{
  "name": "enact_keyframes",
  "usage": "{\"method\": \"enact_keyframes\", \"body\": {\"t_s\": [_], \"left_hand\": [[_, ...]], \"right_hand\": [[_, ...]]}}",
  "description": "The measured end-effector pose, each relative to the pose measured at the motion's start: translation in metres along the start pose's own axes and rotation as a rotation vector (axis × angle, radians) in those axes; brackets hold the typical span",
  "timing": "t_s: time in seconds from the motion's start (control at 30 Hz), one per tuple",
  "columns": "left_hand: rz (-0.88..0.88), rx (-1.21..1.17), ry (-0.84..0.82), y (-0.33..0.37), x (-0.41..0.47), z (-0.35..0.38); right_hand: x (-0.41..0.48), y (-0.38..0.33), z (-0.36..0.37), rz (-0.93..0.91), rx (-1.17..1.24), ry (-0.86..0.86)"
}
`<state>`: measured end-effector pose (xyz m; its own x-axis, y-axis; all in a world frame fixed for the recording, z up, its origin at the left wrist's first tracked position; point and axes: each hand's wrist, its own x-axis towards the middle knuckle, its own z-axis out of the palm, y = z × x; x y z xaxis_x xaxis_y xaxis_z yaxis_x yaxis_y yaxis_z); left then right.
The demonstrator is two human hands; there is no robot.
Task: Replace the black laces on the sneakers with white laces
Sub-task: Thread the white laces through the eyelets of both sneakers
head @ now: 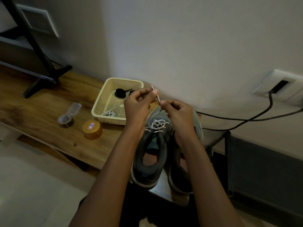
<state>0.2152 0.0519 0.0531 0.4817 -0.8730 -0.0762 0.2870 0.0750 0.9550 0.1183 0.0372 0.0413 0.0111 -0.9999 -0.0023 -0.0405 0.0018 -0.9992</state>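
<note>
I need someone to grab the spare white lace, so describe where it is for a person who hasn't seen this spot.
On the wooden shelf against the wall sits a cream mesh basket, left of the sneakers. The spare white lace lies coiled in its near corner; the bundle at the far end is black.

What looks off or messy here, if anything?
Nothing damaged or spilled. Only oddity: the white lace on the left sneaker lies in a loose tangle, not drawn tight. Both hands, left hand and right hand, pinch a lace end.
</note>
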Motion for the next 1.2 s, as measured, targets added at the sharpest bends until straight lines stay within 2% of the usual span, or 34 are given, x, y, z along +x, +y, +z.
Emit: {"method": "enact_keyframes", "body": {"t_s": [0.07, 0.2, 0.27, 0.3, 0.37, 0.47, 0.53, 0.57, 0.63, 0.73, 0.9, 1.03, 1.2], "left_hand": [[0.095, -0.027, 0.102, 0.003, 0.002, -0.001], [0.551, 0.098, 0.566, 0.020, 0.003, -0.012], [0.705, 0.211, 0.627, 0.021, 0.003, -0.021], [0.725, 0.295, 0.581, 0.018, 0.002, -0.026], [0.704, 0.556, 0.371, 0.004, -0.003, -0.035], [0.522, 1.012, 0.016, -0.024, -0.025, -0.040], [0.410, 1.261, -0.121, -0.034, -0.041, -0.040], [0.415, 1.359, -0.154, -0.038, -0.046, -0.041], [0.470, 1.466, -0.166, -0.043, -0.048, -0.043], [0.533, 1.506, -0.156, -0.046, -0.047, -0.042], [0.535, 1.629, -0.150, -0.053, -0.048, -0.036], [0.463, 1.602, -0.122, -0.061, -0.046, -0.032], [0.360, 1.386, -0.001, -0.070, -0.048, -0.029]], "right_hand": [[0.000, 0.001, 0.000, 0.014, -0.010, 0.018], [0.006, 0.009, -0.013, 0.019, -0.188, 0.108], [0.006, 0.014, -0.022, 0.000, -0.367, 0.082], [0.004, 0.018, -0.026, -0.003, -0.447, 0.064], [-0.002, 0.025, -0.032, 0.001, -0.546, 0.040], [-0.012, 0.030, -0.040, 0.019, -0.669, -0.049], [-0.017, 0.030, -0.043, -0.004, -0.749, -0.128], [-0.018, 0.031, -0.043, -0.016, -0.771, -0.166], [-0.020, 0.032, -0.042, -0.024, -0.804, -0.236], [-0.023, 0.035, -0.038, -0.028, -0.848, -0.305], [-0.020, 0.040, -0.039, -0.018, -0.978, -0.307], [-0.018, 0.039, -0.038, 0.006, -0.964, -0.337], [-0.013, 0.042, -0.037, 0.027, -0.871, -0.365]]}}
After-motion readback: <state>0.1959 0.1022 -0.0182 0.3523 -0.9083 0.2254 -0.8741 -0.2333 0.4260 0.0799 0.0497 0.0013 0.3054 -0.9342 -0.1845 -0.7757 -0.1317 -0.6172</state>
